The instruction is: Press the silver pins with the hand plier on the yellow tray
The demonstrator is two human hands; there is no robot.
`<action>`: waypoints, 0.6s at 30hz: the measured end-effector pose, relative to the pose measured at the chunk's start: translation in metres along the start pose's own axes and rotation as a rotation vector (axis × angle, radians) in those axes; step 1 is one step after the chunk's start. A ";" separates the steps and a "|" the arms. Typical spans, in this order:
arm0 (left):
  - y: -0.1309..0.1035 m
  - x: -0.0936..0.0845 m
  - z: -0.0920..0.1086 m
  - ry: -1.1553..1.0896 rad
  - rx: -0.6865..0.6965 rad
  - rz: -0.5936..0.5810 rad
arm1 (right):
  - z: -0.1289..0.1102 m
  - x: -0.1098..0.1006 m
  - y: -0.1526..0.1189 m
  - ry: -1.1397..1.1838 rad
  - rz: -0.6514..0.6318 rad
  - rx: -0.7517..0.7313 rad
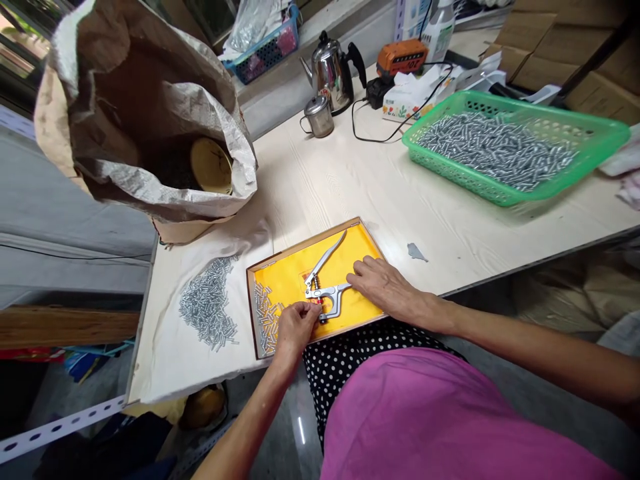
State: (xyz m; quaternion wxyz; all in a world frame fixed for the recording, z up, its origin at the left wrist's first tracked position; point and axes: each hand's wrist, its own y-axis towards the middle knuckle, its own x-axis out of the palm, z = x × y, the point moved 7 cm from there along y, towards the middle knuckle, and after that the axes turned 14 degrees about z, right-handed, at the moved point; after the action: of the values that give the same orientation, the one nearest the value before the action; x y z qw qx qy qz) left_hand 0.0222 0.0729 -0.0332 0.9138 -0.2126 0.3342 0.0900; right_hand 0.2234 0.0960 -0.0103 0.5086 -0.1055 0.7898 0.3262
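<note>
A pair of silver snap-fastener-style pliers (332, 293) lies across the yellow bottom of a shallow tray (303, 244), its two handles spread apart. My right hand (376, 283) is closed around the end of the lower handle. My left hand (296, 325) is at the jaw with thumb and finger pinched together. Whatever sits in that pinch is too small to make out. Beside my left hand, small metal pins (267, 323) lie scattered along the tray's left end.
A pile of similar pins (209, 303) rests on white cloth left of the tray. Behind stands a large open sack (165, 227) with a yellow bowl inside. A green basket (515, 195) of metal pieces stands at right. A kettle (333, 73) and lidded cup (319, 118) are farther back.
</note>
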 end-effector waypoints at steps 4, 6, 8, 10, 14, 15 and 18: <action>0.002 0.003 -0.006 -0.020 -0.059 -0.075 | 0.000 0.001 0.000 -0.005 0.004 0.003; 0.002 0.005 -0.007 -0.034 -0.085 -0.111 | 0.000 0.001 0.000 -0.003 -0.001 0.007; 0.001 0.007 -0.007 -0.047 -0.113 -0.140 | -0.001 0.000 0.000 0.004 -0.014 0.008; 0.000 0.008 -0.007 -0.055 -0.143 -0.156 | -0.002 -0.001 0.000 0.017 -0.037 0.002; -0.001 0.009 -0.009 -0.044 -0.150 -0.151 | 0.004 0.000 0.005 0.074 -0.114 -0.025; 0.000 0.009 -0.009 -0.039 -0.143 -0.148 | 0.007 0.000 0.008 0.085 -0.120 -0.043; 0.000 0.009 -0.011 -0.035 -0.128 -0.139 | 0.023 0.001 0.022 0.058 -0.101 -0.114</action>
State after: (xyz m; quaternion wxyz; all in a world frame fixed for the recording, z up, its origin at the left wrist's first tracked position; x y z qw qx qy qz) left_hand 0.0224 0.0683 -0.0463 0.9081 -0.2915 0.2963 0.0511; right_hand 0.2284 0.1272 -0.0088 0.4946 -0.1831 0.7780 0.3413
